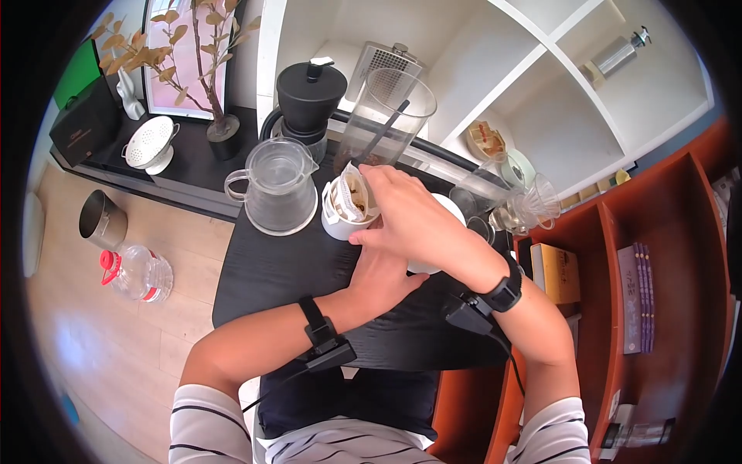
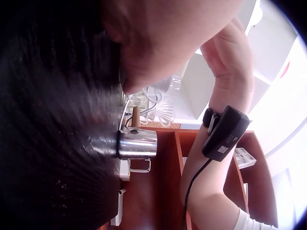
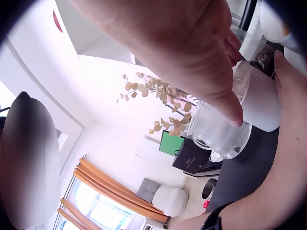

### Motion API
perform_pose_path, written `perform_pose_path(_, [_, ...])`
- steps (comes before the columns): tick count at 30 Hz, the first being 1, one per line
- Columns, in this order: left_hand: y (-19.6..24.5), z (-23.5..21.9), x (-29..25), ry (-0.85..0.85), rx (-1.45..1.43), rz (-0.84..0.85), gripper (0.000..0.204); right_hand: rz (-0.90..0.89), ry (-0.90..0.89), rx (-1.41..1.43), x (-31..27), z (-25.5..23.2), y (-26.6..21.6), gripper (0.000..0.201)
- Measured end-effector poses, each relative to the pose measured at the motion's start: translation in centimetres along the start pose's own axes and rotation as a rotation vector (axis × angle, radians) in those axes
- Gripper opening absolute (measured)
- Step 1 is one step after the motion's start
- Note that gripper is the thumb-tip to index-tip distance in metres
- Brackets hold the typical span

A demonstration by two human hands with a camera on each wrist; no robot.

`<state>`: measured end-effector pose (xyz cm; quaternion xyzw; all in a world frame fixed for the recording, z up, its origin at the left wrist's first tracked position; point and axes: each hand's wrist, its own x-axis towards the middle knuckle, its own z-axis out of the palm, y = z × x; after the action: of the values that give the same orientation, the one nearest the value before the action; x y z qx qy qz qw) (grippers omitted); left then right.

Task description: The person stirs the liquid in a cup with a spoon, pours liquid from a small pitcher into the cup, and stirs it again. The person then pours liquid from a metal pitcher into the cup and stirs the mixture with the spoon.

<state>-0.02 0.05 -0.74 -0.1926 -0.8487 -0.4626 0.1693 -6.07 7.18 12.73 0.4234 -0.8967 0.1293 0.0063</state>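
A white cup point(image 1: 340, 226) stands on the black table with a paper drip coffee bag point(image 1: 354, 195) hooked over its rim and brown grounds inside. My right hand point(image 1: 413, 213) arches over it, fingers at the bag's upper edge and thumb low by the cup; in the right wrist view the thumb lies against the cup point(image 3: 261, 98). Below it my left hand point(image 1: 379, 282) reaches to the cup's near right side, fingers extended and thumb stretched away; its fingertips are partly hidden under the right hand. Behind the right hand another white vessel point(image 1: 450, 207) shows in part.
A lidded glass server point(image 1: 278, 189) stands left of the cup. Behind are a black grinder point(image 1: 311, 97) and a tall glass container point(image 1: 394, 112) with a dark stick inside. Glassware point(image 1: 533, 205) stands at the back right. A metal pitcher point(image 2: 138, 143) shows beyond the table edge.
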Motion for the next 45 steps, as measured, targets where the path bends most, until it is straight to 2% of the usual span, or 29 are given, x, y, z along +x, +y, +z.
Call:
perform_pose_path(3, [-0.2,0.0,0.0,-0.064,-0.120,-0.011,0.074,-0.004,0.015,0.043,0.8,1.3,0.9,0.091])
perform_pose_path(9, [0.2,-0.2,-0.1,0.060,0.070,0.030,0.066,0.049,-0.038,0.124,1.7,1.8,0.8,0.087])
perform_pose_path(11, [0.0,0.1,-0.2,-0.035,-0.056,0.029,0.063,0.056,-0.052,0.139,1.4,1.9,0.5,0.086])
perform_pose_path(13, [-0.3,0.3,-0.3,-0.031,-0.056,0.054,0.061,0.033,0.004,0.083,1.0,2.6,-0.1,0.087])
perform_pose_path(18, [-0.3,0.7,-0.5,-0.038,-0.086,0.082,0.057,0.055,-0.026,0.095,-0.1,3.0,-2.1,0.092])
perform_pose_path(25, [-0.3,0.8,-0.2,-0.016,-0.034,0.079,0.067,0.117,-0.006,0.052,-1.5,3.8,-4.8,0.099])
perform_pose_path(31, [-0.4,0.8,0.1,0.008,0.009,0.086,0.077,0.150,-0.065,0.031,-2.3,2.8,-5.6,0.112])
perform_pose_path(34, [-0.3,0.8,0.2,0.018,0.022,0.086,0.082,0.116,-0.010,0.062,-2.9,1.6,-4.7,0.116])
perform_pose_path(37, [-0.3,0.7,0.4,0.028,0.035,0.084,0.087,0.113,0.055,0.162,-3.2,-1.8,-3.6,0.110])
perform_pose_path(39, [-0.1,0.4,0.3,0.033,0.042,0.084,0.088,0.164,0.162,0.183,-3.4,-4.0,-2.4,0.102])
perform_pose_path(41, [0.7,-0.3,-0.2,-0.051,0.069,-0.058,0.108,0.245,0.324,0.106,-3.4,-5.3,-1.2,0.098])
perform_pose_path(42, [0.9,-0.3,-0.2,-0.045,0.088,-0.072,0.118,0.272,0.379,0.103,-3.2,-5.7,0.0,0.098])
perform_pose_path(45, [0.6,0.0,-0.2,-0.037,0.099,-0.062,0.120,0.335,0.421,0.081,-2.1,-6.4,2.4,0.103])
